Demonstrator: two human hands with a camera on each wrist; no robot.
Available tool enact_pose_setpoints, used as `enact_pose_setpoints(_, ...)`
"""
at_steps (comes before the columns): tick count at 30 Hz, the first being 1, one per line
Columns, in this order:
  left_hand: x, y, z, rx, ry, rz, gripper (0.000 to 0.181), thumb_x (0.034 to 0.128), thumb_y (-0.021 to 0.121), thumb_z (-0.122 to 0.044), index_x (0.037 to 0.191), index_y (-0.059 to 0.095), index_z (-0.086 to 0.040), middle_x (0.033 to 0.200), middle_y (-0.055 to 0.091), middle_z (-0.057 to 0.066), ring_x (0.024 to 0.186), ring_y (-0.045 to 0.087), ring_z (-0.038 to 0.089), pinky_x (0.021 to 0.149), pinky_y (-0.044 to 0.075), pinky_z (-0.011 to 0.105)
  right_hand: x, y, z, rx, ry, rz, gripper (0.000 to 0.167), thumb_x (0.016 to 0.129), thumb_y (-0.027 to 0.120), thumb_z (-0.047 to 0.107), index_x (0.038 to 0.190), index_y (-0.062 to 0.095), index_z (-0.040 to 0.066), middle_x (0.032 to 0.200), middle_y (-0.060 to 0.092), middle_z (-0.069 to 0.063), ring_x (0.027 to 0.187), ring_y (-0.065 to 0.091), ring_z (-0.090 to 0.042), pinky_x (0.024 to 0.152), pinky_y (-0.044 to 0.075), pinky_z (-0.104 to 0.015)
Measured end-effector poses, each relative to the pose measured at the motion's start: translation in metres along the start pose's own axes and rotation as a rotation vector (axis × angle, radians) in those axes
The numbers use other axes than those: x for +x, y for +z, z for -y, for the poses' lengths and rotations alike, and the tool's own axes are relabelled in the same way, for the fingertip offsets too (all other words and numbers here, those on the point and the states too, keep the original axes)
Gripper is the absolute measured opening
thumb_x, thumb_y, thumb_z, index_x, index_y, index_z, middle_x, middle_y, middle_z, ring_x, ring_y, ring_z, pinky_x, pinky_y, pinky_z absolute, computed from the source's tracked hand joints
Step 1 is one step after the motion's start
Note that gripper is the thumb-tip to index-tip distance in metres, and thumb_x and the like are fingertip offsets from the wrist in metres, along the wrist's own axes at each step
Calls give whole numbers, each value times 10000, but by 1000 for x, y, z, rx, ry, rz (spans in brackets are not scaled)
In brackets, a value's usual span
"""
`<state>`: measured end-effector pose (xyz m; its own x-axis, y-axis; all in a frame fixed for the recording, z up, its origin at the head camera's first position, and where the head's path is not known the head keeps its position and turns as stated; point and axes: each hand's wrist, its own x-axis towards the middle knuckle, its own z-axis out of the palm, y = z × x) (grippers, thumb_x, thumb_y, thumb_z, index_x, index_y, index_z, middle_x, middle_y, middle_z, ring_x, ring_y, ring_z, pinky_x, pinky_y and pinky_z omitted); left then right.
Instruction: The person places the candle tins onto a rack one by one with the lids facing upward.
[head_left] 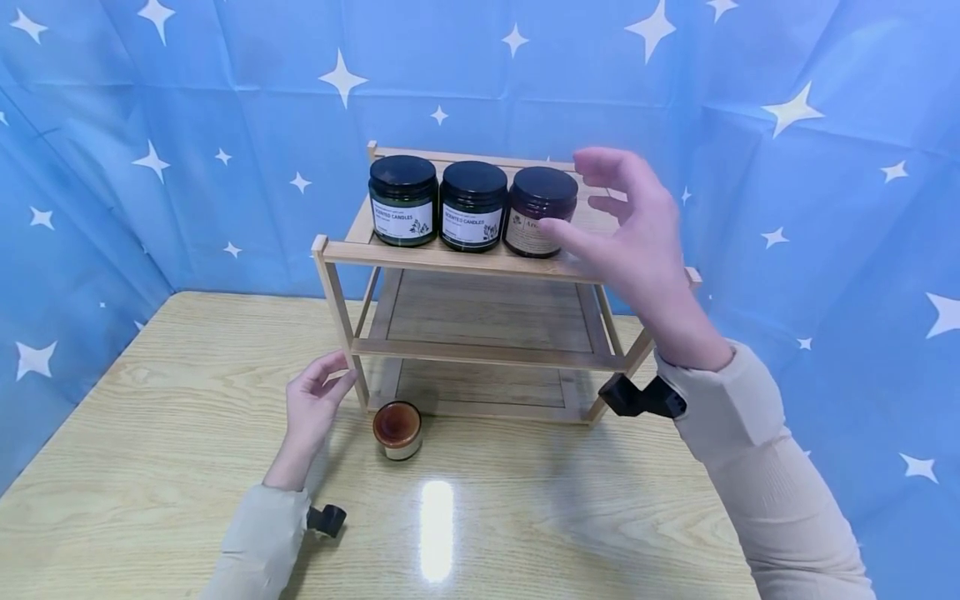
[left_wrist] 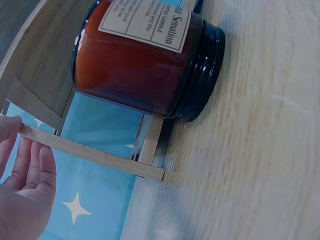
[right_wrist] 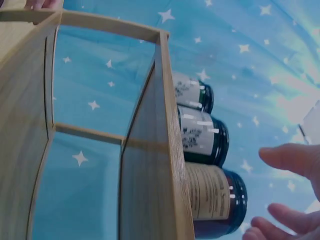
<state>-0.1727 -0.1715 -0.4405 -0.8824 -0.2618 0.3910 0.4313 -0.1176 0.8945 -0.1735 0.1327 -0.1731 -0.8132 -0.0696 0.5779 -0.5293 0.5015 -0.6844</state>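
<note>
My left hand (head_left: 315, 408) pinches the left front leg of a wooden rack (head_left: 480, 354); the left wrist view shows thumb and fingers around the post (left_wrist: 90, 153). On the top shelf, three jars with black lids stand in a row: two green ones (head_left: 403, 204) (head_left: 472, 208) and a dark red one (head_left: 528, 236) at the right. My right hand (head_left: 637, 225) is spread beside the dark red jar, thumb in front of it. In the right wrist view a gap separates the fingers (right_wrist: 287, 220) from this jar (right_wrist: 212, 197).
An amber jar (head_left: 397, 425) stands lid-down on the table (head_left: 187, 433), before the rack's left front leg. In the left wrist view, this jar (left_wrist: 135, 70) looms close to my left hand. A blue curtain with white stars (head_left: 247, 125) hangs behind and at both sides.
</note>
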Motion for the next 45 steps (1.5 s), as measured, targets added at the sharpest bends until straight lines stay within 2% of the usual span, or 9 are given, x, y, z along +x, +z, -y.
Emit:
enact_pose_setpoints(11, 0, 1, -1, 2, -2, -2, 414, 750, 575, 256, 964, 697, -77, 878, 684, -68, 851, 630, 53, 756, 546, 176, -31, 8, -5, 91, -93, 2, 489, 716, 760, -64, 1151, 537, -77, 1178, 576, -90, 1068, 527, -151, 937, 474, -282)
enact_pose_setpoints(15, 0, 0, -1, 7, -3, -2, 430, 749, 574, 256, 957, 698, -99, 875, 684, -68, 848, 630, 51, 754, 546, 173, -42, 12, -7, 140, -126, 30, 507, 705, 748, -112, 1159, 524, -96, 1188, 560, -117, 1090, 530, -206, 938, 476, -309)
enact_pose_setpoints(20, 0, 1, -1, 5, -11, -4, 462, 747, 572, 258, 946, 698, -140, 874, 684, -70, 846, 629, 50, 756, 546, 175, -57, 18, -10, 207, -166, 74, 520, 682, 733, -166, 1148, 506, -137, 1185, 548, -210, 1108, 528, -287, 935, 479, -304)
enact_pose_setpoints(23, 0, 1, -2, 5, -15, -4, 456, 748, 572, 256, 949, 698, -133, 876, 684, -70, 848, 629, 52, 760, 546, 177, -65, 22, -12, 229, -166, 93, 526, 671, 734, -170, 1145, 508, -134, 1182, 552, -219, 1114, 528, -279, 948, 471, -295)
enact_pose_setpoints(30, 1, 0, -2, 34, -24, -4, 384, 760, 583, 241, 969, 690, -62, 876, 676, -73, 849, 627, 53, 760, 544, 174, -82, 32, -17, 251, -159, 128, 547, 661, 751, -150, 1156, 522, -106, 1194, 565, -150, 1137, 516, -245, 970, 460, -326)
enact_pose_setpoints(33, 0, 1, -2, 42, -18, -4, 383, 761, 583, 240, 966, 689, -66, 875, 673, -75, 846, 626, 50, 755, 543, 171, -88, 36, -19, 261, -137, 142, 551, 664, 754, -147, 1163, 528, -88, 1196, 565, -132, 1137, 519, -213, 979, 458, -340)
enact_pose_setpoints(39, 0, 1, -2, 36, -18, -7, 398, 759, 582, 240, 959, 693, -86, 870, 674, -78, 839, 626, 46, 750, 543, 168, -99, 44, -26, 277, -108, 167, 539, 677, 750, -136, 1166, 531, -82, 1198, 564, -147, 1122, 524, -269, 982, 456, -334)
enact_pose_setpoints(45, -1, 0, -2, 32, -14, -6, 375, 759, 581, 242, 971, 692, -46, 869, 678, -70, 838, 628, 51, 749, 545, 172, -109, 52, -33, 273, -74, 195, 530, 687, 767, -90, 1167, 546, -45, 1192, 580, -107, 1113, 535, -201, 966, 463, -314)
